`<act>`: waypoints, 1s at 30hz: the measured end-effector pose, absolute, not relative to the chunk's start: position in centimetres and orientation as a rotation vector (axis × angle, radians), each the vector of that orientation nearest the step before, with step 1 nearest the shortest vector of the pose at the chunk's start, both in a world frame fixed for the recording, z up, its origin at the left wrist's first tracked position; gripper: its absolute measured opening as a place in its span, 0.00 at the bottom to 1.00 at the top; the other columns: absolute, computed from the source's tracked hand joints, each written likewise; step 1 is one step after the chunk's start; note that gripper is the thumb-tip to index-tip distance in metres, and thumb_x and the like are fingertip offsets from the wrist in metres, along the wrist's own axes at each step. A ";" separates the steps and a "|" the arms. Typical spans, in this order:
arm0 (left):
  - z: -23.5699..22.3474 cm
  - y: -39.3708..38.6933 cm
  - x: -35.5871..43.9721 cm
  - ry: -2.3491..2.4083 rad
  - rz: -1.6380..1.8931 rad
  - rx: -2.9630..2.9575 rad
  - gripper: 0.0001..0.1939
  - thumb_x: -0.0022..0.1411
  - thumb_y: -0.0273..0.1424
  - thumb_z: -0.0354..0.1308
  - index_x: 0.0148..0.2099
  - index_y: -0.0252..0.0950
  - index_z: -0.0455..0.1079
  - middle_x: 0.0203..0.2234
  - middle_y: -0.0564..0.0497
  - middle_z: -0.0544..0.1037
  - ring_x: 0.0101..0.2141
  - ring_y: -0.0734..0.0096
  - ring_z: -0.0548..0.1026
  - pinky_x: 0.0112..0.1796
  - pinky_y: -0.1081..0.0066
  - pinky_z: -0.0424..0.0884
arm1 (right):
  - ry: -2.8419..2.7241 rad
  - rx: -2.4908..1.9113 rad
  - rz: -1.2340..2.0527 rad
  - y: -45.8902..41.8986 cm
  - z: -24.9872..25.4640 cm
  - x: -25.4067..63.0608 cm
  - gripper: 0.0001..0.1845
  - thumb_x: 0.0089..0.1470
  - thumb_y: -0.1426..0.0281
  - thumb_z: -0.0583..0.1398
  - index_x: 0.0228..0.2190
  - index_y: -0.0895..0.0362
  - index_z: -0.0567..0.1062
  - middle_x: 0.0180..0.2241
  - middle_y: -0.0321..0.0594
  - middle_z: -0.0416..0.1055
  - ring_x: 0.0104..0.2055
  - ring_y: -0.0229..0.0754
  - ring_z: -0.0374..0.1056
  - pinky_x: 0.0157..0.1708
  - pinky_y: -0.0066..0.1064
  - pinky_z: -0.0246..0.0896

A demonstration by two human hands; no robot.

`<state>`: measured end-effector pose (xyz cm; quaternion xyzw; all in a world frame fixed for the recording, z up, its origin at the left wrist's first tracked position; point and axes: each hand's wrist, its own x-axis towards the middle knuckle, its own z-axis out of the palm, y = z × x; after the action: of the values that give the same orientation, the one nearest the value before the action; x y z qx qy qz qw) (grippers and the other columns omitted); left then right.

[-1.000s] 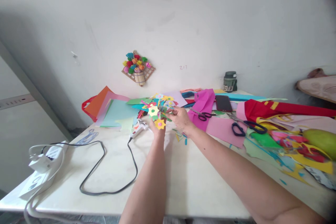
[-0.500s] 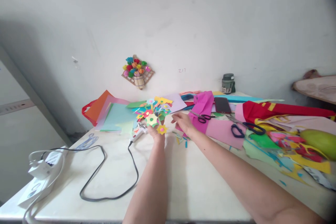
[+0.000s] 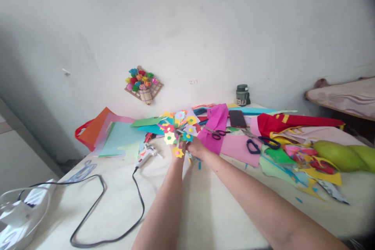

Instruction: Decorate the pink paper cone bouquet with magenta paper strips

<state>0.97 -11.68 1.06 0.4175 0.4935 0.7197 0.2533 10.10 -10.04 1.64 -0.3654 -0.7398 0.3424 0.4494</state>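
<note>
A bouquet of paper flowers [image 3: 179,128] in yellow, red, blue, white and lilac stands above the table. My left hand [image 3: 178,154] is closed around its lower part, half covered by the blooms. From the right, my right hand [image 3: 195,148] reaches in under the flower heads, its fingers curled against the bouquet's stems; the fingertips are partly hidden. Left of the hands a white hot glue gun [image 3: 145,154] lies on the tabletop with its black cord trailing forward. Small paper scraps [image 3: 199,165] lie just below my right hand.
Coloured paper sheets [image 3: 123,136] lie left; magenta paper [image 3: 216,121], black-handled scissors [image 3: 217,134], larger scissors [image 3: 253,146] and a phone [image 3: 237,118] lie right. Farther right are a red cloth [image 3: 293,122] and green fruit-like objects [image 3: 340,155]. A jar [image 3: 242,95] stands behind; a power strip [image 3: 27,207] sits front left.
My right hand has moved left to the bouquet, its fingers now at the stems. The bouquet has turned and shifted slightly away from the glue gun. The view has swung right.
</note>
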 end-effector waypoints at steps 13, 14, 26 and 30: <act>0.8 -7.9 2.0 1.237 1.880 1.210 0.29 0.38 0.36 0.70 0.44 0.35 0.68 0.44 0.42 0.72 0.49 0.57 0.69 0.48 0.62 0.65 | -1.728 -1.390 0.518 -5.2 2.9 11.0 0.09 0.49 0.68 0.57 0.34 0.57 0.73 0.34 0.43 0.75 0.37 0.43 0.70 0.32 0.28 0.59; 0.6 -7.6 1.9 1.239 1.875 1.201 0.29 0.38 0.36 0.70 0.44 0.35 0.68 0.44 0.41 0.72 0.49 0.57 0.69 0.49 0.62 0.64 | -1.736 -1.413 0.492 -4.8 3.1 11.1 0.09 0.49 0.68 0.57 0.34 0.57 0.73 0.34 0.43 0.75 0.37 0.44 0.70 0.33 0.28 0.59; -1.2 -5.6 1.1 1.334 1.941 1.066 0.24 0.39 0.42 0.68 0.37 0.34 0.70 0.34 0.45 0.75 0.40 0.62 0.73 0.43 0.63 0.67 | -1.686 -1.629 0.282 -0.9 2.3 10.9 0.16 0.56 0.66 0.53 0.43 0.60 0.73 0.42 0.52 0.73 0.45 0.50 0.69 0.42 0.34 0.59; -1.4 -5.7 1.0 1.375 1.967 1.031 0.23 0.40 0.44 0.67 0.34 0.33 0.70 0.30 0.47 0.74 0.35 0.65 0.73 0.41 0.64 0.67 | -1.705 -1.642 0.271 -0.5 2.8 10.6 0.17 0.54 0.69 0.54 0.44 0.64 0.71 0.41 0.57 0.73 0.44 0.50 0.69 0.41 0.34 0.60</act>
<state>1.04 -5.71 -1.44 0.3810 0.5081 0.7268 0.2616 10.64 -0.49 2.76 -0.6402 -0.6648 0.1055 0.3702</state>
